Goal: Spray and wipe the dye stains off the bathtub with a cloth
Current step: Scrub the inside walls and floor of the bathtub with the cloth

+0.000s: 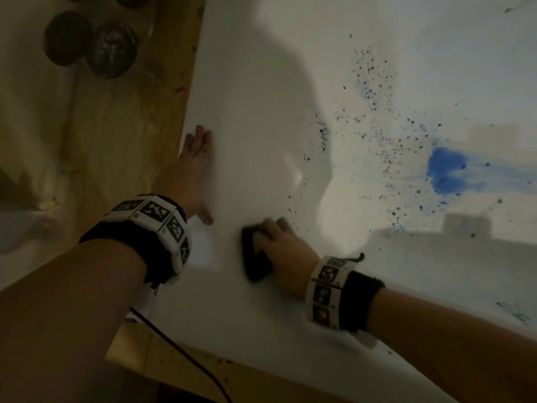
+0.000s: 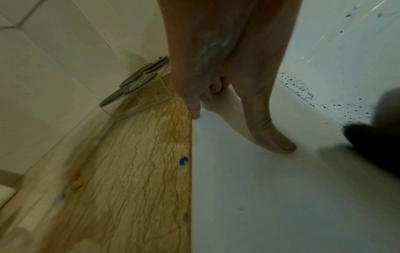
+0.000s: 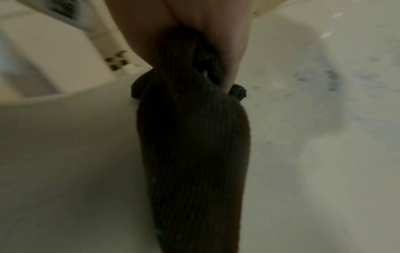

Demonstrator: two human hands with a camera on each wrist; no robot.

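Head view: we look down on the white bathtub (image 1: 250,82), its broad rim running from lower right to upper left beside a tan veined stone ledge (image 1: 116,135). Blue dye stains (image 1: 444,173) lie well inside the tub, a solid blotch with speckles fanning toward the rim. Our left hand (image 1: 193,170) rests flat on the rim's outer edge, fingers straight and spread, thumb touching the white surface. Our right hand (image 1: 283,242) is closed around a dark ribbed cloth (image 1: 255,257), pressing it on the rim just short of the nearest speckles. The two hands are near each other but apart. Round dark lids (image 1: 90,48) sit on the ledge, up by the tiled wall (image 2: 54,56).
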